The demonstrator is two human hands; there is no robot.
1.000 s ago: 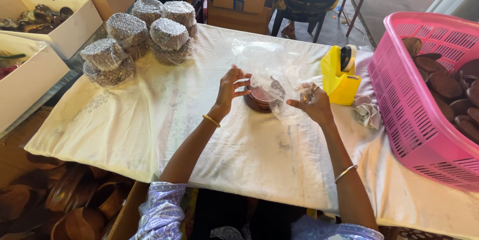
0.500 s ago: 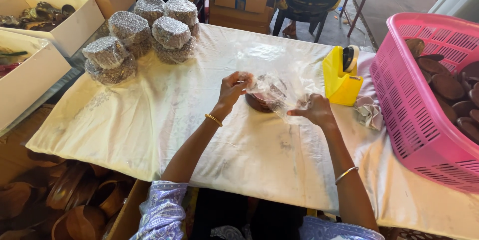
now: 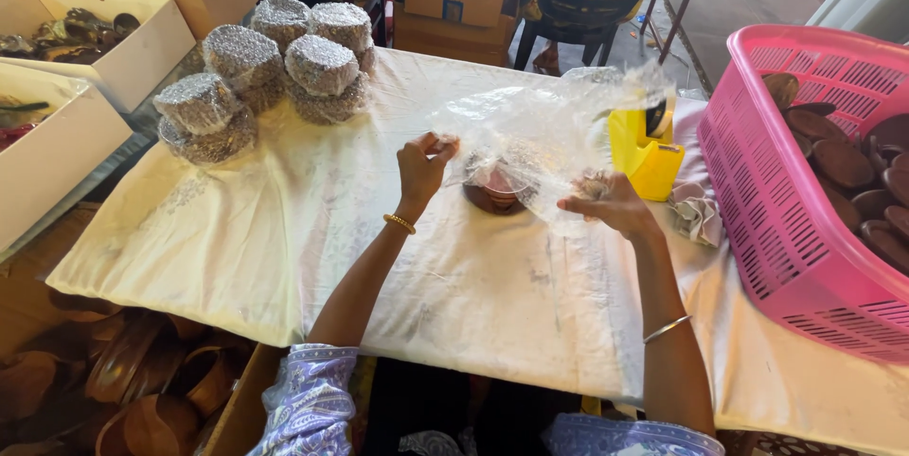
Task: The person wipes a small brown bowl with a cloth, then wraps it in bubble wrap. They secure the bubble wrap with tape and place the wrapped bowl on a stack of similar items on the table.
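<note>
Both hands pinched a clear plastic sheet (image 3: 544, 129) stretched above a brown bowl (image 3: 494, 193) mid-table. The left hand (image 3: 423, 164) gripped its near-left edge; the right hand (image 3: 611, 205) clutched the right edge beside a yellow dispenser (image 3: 646, 148).

the person wears short sleeves of pale lilac cloth printed with a darker blue-purple paisley pattern, the left sleeve (image 3: 308, 399) showing more fully than the right sleeve (image 3: 634, 437). just below the left hand (image 3: 423, 164) a beaded gold bangle (image 3: 399, 223) circles the wrist. further below the right hand (image 3: 606, 205) a thin, plain silver-toned bangle (image 3: 667, 327) sits on the forearm.
</note>
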